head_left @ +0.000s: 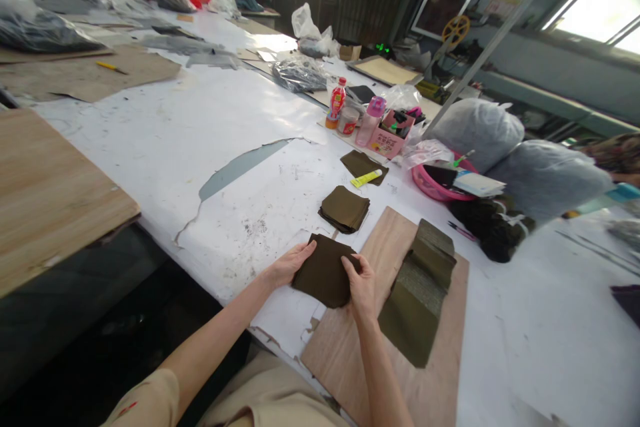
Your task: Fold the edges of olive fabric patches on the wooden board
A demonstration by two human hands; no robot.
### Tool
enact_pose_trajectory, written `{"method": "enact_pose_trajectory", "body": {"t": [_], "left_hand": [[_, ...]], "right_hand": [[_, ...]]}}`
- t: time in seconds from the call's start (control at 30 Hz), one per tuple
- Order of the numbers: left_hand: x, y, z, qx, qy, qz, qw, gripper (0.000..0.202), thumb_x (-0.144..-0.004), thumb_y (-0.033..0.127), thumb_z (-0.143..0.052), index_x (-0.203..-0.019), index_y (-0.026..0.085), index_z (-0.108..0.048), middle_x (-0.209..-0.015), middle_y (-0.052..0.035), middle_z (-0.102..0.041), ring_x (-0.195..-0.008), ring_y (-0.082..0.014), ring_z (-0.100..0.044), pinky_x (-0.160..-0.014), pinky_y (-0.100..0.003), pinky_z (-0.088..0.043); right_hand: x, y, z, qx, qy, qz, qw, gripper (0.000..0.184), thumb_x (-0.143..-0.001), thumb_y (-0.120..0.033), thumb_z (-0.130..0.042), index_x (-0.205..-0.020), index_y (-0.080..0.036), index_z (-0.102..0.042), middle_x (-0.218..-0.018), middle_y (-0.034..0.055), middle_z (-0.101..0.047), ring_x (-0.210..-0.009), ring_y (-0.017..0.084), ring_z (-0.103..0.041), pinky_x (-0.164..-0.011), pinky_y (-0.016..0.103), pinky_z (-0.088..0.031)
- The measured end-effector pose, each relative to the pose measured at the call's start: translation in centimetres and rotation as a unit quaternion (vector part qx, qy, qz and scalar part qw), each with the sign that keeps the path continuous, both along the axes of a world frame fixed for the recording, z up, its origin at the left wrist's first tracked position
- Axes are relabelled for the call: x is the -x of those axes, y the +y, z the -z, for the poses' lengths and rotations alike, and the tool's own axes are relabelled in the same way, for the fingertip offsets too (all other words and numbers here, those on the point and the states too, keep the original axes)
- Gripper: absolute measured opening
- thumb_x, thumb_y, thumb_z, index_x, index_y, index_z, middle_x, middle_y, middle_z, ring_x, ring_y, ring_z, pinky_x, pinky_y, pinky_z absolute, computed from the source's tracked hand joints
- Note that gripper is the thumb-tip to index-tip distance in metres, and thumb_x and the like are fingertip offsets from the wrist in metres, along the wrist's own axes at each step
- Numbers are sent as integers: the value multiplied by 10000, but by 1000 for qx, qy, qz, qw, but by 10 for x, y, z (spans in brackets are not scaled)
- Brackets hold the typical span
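Both my hands hold a dark olive fabric square (325,270) at the near edge of the white table (200,147). My left hand (290,265) grips its left edge, fingers closed along it. My right hand (361,283) pinches the right edge. The square partly overlaps a plywood board (350,347). On that board lies a longer olive fabric piece (420,293) with a folded top. A stack of similar olive squares (345,208) sits just beyond my hands.
Another olive piece (361,164) with a yellow tube (367,178) lies farther back. Nearby stand a pink box (391,140), bottles (337,101), a pink basin (437,183) and grey bags (480,123). A wooden board (50,193) is at left.
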State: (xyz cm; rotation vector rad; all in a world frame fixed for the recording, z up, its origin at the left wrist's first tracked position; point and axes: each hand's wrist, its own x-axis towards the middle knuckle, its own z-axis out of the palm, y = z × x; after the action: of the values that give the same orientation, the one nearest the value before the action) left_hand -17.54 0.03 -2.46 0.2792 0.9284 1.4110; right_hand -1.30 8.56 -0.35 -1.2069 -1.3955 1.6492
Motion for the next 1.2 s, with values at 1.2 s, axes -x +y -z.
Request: {"method": "enact_pose_trajectory", "body": {"t": [1.2], "left_hand": [[80,172,-53,-43,474,-42,878,273,-766,359,-636,-939,149,-616,-907,-71,-704,-855,-229,-652,-751,-315,-501]], "right_hand": [[58,159,-24,-107,-37,27,993,569,-632,-479,-686,-1090,-169,-551,-567,-71,-546,-510,145,-542,-421,237,-404]]}}
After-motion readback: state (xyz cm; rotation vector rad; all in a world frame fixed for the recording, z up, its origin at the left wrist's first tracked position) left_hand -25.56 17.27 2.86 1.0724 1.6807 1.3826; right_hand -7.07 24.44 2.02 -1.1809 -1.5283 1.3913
